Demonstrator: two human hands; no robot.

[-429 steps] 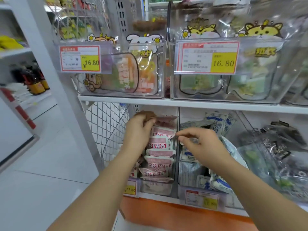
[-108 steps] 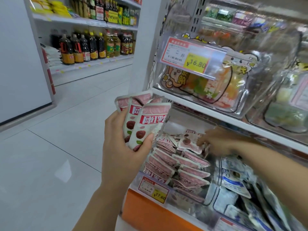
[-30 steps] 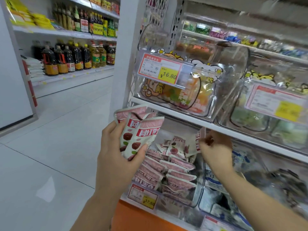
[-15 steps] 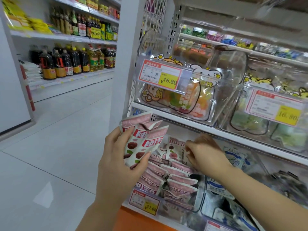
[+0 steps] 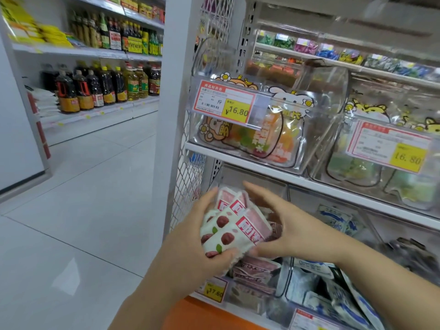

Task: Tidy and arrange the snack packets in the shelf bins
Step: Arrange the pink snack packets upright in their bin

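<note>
Grip check first: my left hand (image 5: 190,244) is clamped round a fanned bundle of pink-and-white date snack packets (image 5: 235,225), thumb along the bottom edge and fingers wrapped behind. My right hand (image 5: 285,225) is spread wide, thumb up, and its fingers (image 5: 256,252) just cup the far side of the bundle rather than pinching it. The bundle sits between the two hands, right over the clear bin (image 5: 247,298) with the yellow 17.60 price tag (image 5: 214,291), where the same pink packets (image 5: 257,267) lie stacked flat. The held packets' long axis runs from lower left to upper right. The ends with the date pictures sit in my left palm and the red-label ends point up toward the shelf back. So the bin is straight below and a touch right of the grip. I reckon the left hand does the lowering, since it carries the weight, and the right only squares the edges.
</note>
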